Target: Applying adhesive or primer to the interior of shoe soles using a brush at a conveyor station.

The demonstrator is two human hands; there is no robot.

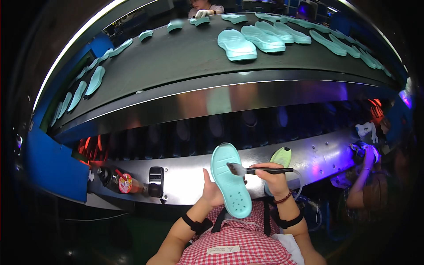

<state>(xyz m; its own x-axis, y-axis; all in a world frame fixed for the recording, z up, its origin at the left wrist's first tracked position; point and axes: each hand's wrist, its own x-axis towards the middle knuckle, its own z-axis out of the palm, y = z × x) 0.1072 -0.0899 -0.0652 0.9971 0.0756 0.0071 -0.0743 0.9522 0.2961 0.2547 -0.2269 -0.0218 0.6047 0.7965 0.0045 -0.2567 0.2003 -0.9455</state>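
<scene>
A light turquoise shoe sole (225, 185) is held upright, its inner face toward me, with a ring of small dimples at the lower heel end. My left hand (213, 193) grips it from behind along the left edge, thumb pointing up beside it. In my right hand (274, 180) is a flat brush (265, 170) with a black handle, lying level. Its bristles meet or hover just over the upper middle of the sole; I cannot tell whether they press. Beyond my right hand, a yellow-green sole-shaped piece (281, 156) rests on the metal ledge.
A dark conveyor belt (168, 57) crosses ahead, carrying several turquoise soles (237, 45). On the metal ledge (185, 170), to the left, are a black phone-like case (156, 182) and a drink cup (126, 183). Co-workers sit across the belt (205, 9) and at right (365, 187).
</scene>
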